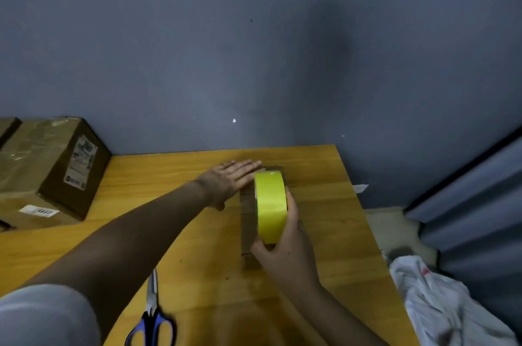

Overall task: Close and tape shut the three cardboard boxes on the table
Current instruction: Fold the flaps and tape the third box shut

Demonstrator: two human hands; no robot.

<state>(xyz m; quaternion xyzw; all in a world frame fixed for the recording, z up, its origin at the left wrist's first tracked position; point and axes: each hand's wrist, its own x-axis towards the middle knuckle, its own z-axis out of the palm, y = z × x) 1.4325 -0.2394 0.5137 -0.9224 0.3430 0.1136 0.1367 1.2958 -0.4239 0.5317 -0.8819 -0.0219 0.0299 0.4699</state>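
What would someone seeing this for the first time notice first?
The bright yellow tape roll stands out mid-table, gripped by the right hand over a small cardboard box. The left hand lies flat on the box's far end. Blue-handled scissors lie at the near edge.

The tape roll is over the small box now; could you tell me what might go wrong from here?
1. The left hand presses flat only on the far end of the box, so its near end may shift as the right hand pulls the tape roll.
2. The scissors lie behind the left arm, awkward for cutting.
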